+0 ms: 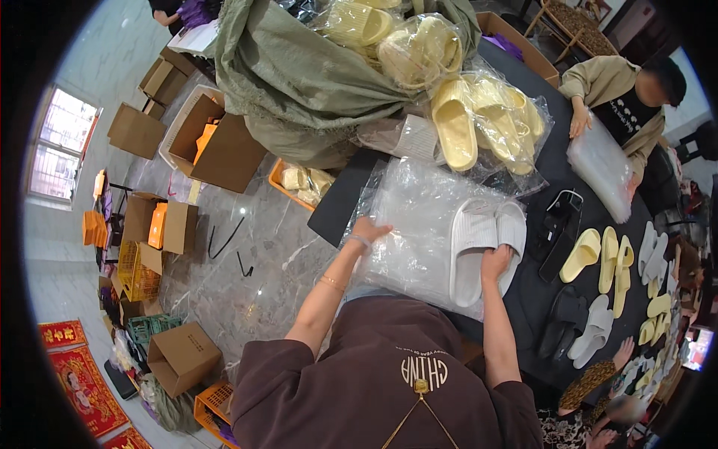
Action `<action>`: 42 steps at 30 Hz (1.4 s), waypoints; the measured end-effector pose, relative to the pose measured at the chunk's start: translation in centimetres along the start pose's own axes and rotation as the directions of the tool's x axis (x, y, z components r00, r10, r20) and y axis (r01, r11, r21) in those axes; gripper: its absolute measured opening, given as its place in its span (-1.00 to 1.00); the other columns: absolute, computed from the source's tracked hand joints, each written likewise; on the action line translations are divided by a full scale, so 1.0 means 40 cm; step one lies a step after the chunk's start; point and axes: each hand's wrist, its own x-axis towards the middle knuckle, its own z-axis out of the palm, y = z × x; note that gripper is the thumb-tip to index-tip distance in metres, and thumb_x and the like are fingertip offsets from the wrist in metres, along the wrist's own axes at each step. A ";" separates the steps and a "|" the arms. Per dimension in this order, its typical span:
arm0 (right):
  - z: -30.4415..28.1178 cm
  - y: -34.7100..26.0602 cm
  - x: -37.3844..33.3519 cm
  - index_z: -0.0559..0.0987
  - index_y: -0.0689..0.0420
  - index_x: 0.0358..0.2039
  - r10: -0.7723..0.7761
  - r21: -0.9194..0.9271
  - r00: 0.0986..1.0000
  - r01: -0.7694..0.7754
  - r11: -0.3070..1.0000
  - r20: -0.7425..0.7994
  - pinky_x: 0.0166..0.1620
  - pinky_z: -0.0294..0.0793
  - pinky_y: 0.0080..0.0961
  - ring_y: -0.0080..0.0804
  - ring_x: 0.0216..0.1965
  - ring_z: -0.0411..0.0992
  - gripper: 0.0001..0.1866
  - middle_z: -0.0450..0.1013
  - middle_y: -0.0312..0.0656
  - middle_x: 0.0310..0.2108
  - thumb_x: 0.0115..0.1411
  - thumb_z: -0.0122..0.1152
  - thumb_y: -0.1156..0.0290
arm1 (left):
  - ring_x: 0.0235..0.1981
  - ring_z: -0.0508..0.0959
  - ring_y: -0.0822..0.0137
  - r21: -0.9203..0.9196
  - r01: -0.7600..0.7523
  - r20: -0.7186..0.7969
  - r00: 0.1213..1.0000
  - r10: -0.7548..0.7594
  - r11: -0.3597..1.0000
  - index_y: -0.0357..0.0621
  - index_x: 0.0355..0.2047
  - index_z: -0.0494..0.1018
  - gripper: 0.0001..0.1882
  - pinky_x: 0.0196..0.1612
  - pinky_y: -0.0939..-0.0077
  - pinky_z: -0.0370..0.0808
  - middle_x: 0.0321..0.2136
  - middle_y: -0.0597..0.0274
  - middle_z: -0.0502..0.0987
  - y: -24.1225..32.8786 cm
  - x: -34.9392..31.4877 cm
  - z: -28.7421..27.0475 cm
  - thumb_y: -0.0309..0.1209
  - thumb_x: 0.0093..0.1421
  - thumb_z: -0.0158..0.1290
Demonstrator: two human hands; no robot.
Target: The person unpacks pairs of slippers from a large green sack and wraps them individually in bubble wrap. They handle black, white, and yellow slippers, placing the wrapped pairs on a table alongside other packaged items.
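Note:
In front of me on the dark table lies a stack of clear plastic bags (407, 224). At its left edge my left hand (370, 230) grips the plastic, thumb stretched over the top. A pair of white slide slippers (467, 273) rests on the right part of the stack, side by side with the straps on the far side. My right hand (496, 262) is closed on the right slipper near its strap; some fingertips are hidden. Just beyond are bagged yellow slippers (454, 123) and a bagged greyish slipper (417, 138).
A large green sack (299, 82) holds more bagged yellow slippers. Black sandals (561, 232) and loose yellow slippers (580, 254) lie to the right. Across the table, a person (609, 105) holds plastic bags (602, 168). Cardboard boxes (224, 153) stand on the floor at left.

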 end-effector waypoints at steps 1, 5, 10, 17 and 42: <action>-0.008 -0.006 -0.001 0.42 0.42 -0.37 -0.012 -0.002 1.000 0.012 1.000 0.009 0.01 0.20 -0.13 0.15 -0.09 0.23 -0.69 0.35 0.19 -0.25 -0.20 0.04 0.55 | -0.20 0.52 0.11 -0.016 -0.057 -0.036 0.998 0.056 0.998 -0.47 -0.20 0.40 -0.30 -0.11 0.36 0.39 -0.30 -0.17 0.51 -0.009 -0.005 -0.004 -0.08 -0.18 0.26; -0.032 -0.055 -0.009 0.42 0.44 -0.39 -0.027 0.021 0.998 0.026 0.999 0.059 -0.02 0.20 -0.11 0.16 -0.13 0.23 -0.72 0.35 0.21 -0.26 -0.19 0.01 0.58 | -0.25 0.54 0.08 0.080 -0.115 -0.186 0.974 0.128 0.990 -0.36 -0.26 0.45 -0.44 -0.16 0.33 0.42 -0.35 -0.09 0.54 -0.120 0.035 0.005 -0.13 -0.14 0.24; -0.002 -0.082 -0.036 0.41 0.42 -0.35 -0.048 0.071 0.996 0.043 0.997 0.074 0.00 0.19 -0.12 0.16 -0.10 0.22 -0.69 0.35 0.18 -0.23 -0.19 0.03 0.58 | -0.06 0.40 -0.04 0.423 0.054 -0.366 0.923 0.116 0.904 -0.29 -0.15 0.36 -0.33 -0.09 0.21 0.40 -0.12 -0.17 0.39 -0.146 0.083 -0.007 -0.05 -0.16 0.24; 0.011 -0.064 -0.041 0.40 0.42 -0.33 -0.082 0.053 0.996 0.080 0.995 0.038 -0.02 0.22 -0.10 0.17 -0.09 0.23 -0.68 0.35 0.16 -0.22 -0.18 0.04 0.57 | 0.00 0.32 -0.04 0.343 0.199 -0.479 0.878 -0.012 0.918 -0.26 -0.04 0.22 -0.18 -0.06 0.13 0.37 -0.04 -0.19 0.29 -0.102 0.032 0.019 0.13 -0.12 0.14; -0.033 -0.066 -0.015 0.47 0.34 -0.50 -0.106 0.117 0.977 0.085 0.989 0.187 -0.20 0.28 -0.09 0.16 -0.27 0.30 -0.81 0.40 0.14 -0.41 -0.20 0.03 0.53 | -0.15 0.45 -0.06 0.252 -0.031 -0.409 0.902 0.136 0.967 -0.35 -0.15 0.31 -0.24 -0.12 0.25 0.40 -0.18 -0.16 0.42 -0.179 0.038 0.037 0.12 -0.10 0.14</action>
